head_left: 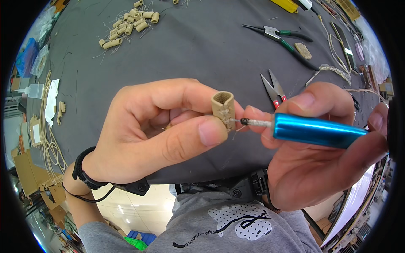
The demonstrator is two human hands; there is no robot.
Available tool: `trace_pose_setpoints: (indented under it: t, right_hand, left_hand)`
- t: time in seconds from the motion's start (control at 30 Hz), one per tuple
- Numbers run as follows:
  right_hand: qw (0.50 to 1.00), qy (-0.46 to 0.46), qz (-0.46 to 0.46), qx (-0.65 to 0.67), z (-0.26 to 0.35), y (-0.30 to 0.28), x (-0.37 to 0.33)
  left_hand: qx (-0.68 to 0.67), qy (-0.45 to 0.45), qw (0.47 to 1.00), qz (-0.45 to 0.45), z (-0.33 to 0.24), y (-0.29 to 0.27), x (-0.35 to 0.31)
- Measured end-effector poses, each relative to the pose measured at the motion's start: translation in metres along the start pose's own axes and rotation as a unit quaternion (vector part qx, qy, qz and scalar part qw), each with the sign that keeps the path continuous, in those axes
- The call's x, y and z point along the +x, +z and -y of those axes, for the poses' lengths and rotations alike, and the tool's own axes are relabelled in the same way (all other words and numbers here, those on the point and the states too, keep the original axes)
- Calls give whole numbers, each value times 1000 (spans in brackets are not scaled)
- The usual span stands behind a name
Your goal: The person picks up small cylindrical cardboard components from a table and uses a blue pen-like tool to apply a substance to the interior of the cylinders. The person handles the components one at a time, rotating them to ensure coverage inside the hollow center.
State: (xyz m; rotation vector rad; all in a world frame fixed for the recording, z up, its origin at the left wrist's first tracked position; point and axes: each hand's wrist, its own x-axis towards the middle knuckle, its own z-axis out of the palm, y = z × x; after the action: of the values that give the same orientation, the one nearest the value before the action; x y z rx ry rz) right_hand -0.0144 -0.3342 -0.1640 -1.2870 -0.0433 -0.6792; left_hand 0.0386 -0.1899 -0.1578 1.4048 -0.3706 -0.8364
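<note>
Between the thumb and fingers of my left hand [164,126] is a small tan stitched tube [222,107], its open end up. Loose thread ends stick out along its seam. My right hand [320,164] grips a pen-like tool with a glossy blue handle [316,130], a thin pale shaft and a blackened tip. That tip points left at the seam and is at or very close to the threads; whether it touches I cannot tell. The two hands nearly meet in front of my chest.
Thread snips [274,89] with red parts lie beyond my hands. Green-handled pliers [280,36] and a tan block [303,50] are farther right. Several similar tubes with loose threads [130,23] are heaped at the far left of the grey table [190,55]. Tan cords [48,139] run along the left edge.
</note>
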Motion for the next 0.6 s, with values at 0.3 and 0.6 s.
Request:
trace_pose_setpoints:
  t: [0.3, 0.6]
  right_hand:
    - [1000, -18, 4, -10, -2, 0, 0]
    - [999, -26, -16, -32, -3, 1, 1]
  left_hand:
    - [-3, 2, 1000, 2, 0, 1, 0]
    - [9, 7, 1000, 4, 0, 3, 2]
